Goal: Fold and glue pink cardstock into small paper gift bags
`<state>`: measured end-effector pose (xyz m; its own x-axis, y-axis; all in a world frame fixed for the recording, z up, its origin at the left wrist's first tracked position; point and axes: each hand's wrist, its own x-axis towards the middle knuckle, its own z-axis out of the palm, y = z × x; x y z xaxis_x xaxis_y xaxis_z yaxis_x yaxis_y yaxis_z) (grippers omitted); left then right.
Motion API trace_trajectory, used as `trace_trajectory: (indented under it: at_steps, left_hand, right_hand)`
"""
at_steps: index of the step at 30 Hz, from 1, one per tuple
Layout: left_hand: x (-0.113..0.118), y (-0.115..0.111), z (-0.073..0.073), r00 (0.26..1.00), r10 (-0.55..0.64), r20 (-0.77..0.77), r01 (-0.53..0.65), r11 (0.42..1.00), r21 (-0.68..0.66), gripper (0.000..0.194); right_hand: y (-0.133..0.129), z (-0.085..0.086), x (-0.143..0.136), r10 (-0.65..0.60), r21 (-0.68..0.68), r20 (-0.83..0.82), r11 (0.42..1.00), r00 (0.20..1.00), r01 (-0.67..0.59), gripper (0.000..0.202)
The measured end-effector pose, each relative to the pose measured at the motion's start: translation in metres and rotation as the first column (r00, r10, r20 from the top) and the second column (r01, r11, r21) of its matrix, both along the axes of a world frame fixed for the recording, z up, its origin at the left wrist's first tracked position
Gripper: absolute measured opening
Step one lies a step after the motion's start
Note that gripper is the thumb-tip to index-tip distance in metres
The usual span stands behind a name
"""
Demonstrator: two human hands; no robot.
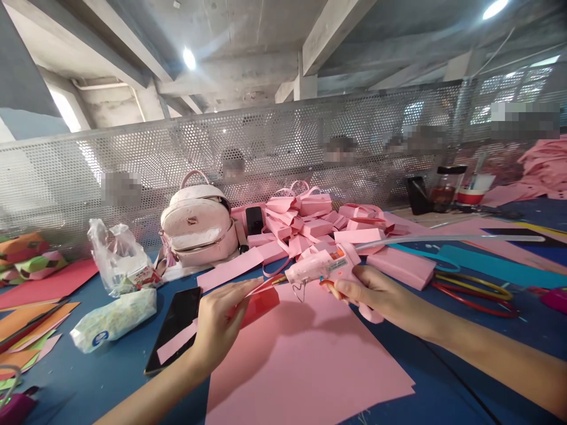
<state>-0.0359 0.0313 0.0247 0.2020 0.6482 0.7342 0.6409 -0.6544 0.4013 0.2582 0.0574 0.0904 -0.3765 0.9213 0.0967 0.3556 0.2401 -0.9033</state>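
My right hand [370,292] is wrapped round a pink glue gun [321,265], whose nozzle points left. A long clear glue stick [452,239] sticks out of its back end. In my left hand [224,319] is a red foam piece [260,307], pinched between thumb and fingers, its upper edge right by the nozzle. Whether nozzle and piece touch, I cannot tell. Beneath both hands lie large pink sheets [310,366]. A dark tablet [177,321] with a pink strip [177,342] across it lies left of my left hand.
Behind the hands is a pile of pink folded pieces [305,218], beside a pale backpack [195,224]. A tissue pack [115,319] and a plastic bag [117,254] lie left. Red and yellow loops [476,292] lie right. A perforated metal screen [274,136] stands behind the table.
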Motion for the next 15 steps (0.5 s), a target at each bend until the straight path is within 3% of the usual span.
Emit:
trace_trajectory:
  at_steps: [15]
  left_hand:
    - [-0.0003, 0.0007, -0.0004, 1.0, 0.014, -0.009, -0.014, 1.0, 0.004, 0.035]
  right_hand:
    - [-0.0022, 0.0, 0.0007, -0.002, -0.009, -0.021, 1.0, 1.0, 0.002, 0.054]
